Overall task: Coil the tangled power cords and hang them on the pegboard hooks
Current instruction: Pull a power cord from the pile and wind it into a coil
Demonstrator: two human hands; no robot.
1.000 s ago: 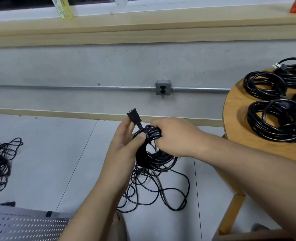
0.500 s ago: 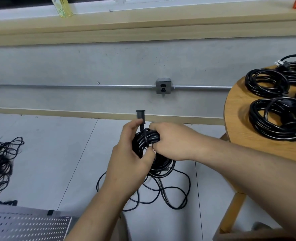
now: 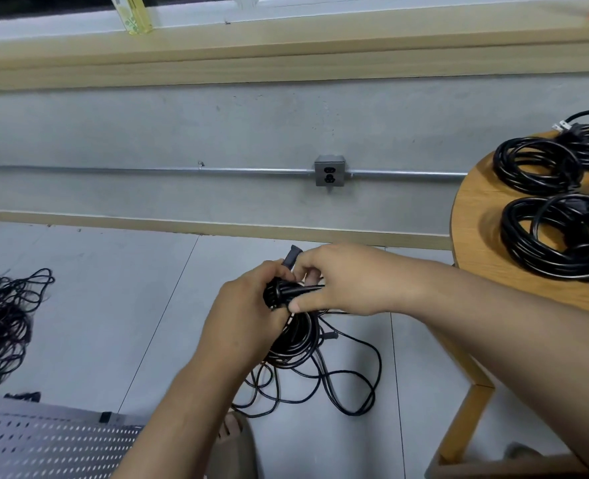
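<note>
head cam: the black power cord (image 3: 293,340) is up in the air, low centre of the scene, over the grey tile floor (image 3: 113,305). the left hand (image 3: 248,312) has its fingers curled tight round the top of the bundled loops, so it's clamped on the cord. the right hand (image 3: 348,281) is just right of it and touching it, w/ thumb + fingers pinched on a strand that runs across the top of the bundle. the cord's black connector end (image 3: 292,257) pokes up btwn the two hands, tilted a bit right. the rest of the cord hangs below the hands, and a few loose loops (image 3: 348,385) sprawl on the floor under it, near side.

far left on the floor there's a tangled pile of black cords (image 3: 3,323), well apart from the hands. near left corner has the grey perforated metal pegboard (image 3: 44,444); can't tell if it's lying flat or leaning. on the right is a round wooden table (image 3: 465,243) w/ coiled black cords (image 3: 535,167) sitting on top, at least 3 bundles, some cut off by the edge.

far side: grey wall w/ a metal conduit pipe (image 3: 182,170) running left-right into a square grey outlet box (image 3: 330,173). a yellow bottle (image 3: 132,12) stands up on the window ledge, far left. a sandalled foot (image 3: 234,430) shows at the near edge.
</note>
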